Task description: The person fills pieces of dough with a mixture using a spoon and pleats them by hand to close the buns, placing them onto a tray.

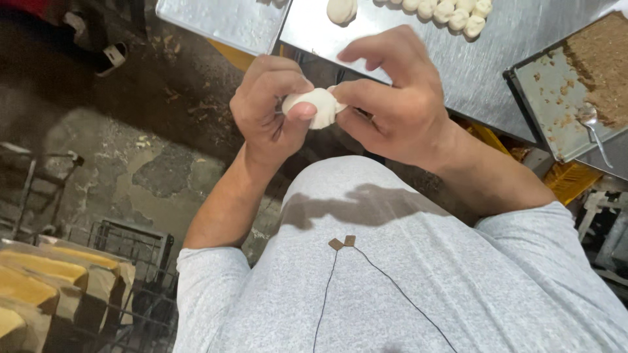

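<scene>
Left hand: the left hand (265,108) is curled around a white dough piece (317,106), thumb pressed across its near side and fingers wrapped behind it.
Right hand: the right hand (399,104) pinches the same dough piece from the other side with thumb and lower fingers; the index finger arches loose above it.
Dough piece: a small, smooth, pale lump held in the air between both hands, above the person's grey shirt (405,274) and just short of the table edge.
Table: a steel table (497,72) lies beyond the hands.
Shaped dough: a row of small dough balls (451,12) sits at the far edge of the table, with one single ball (341,10) well apart to their left.
Tray: a metal tray (546,98) at the right holds brown crumbly filling (605,65) and a spoon (592,127).
Floor: stained concrete floor (131,150) lies to the left.
</scene>
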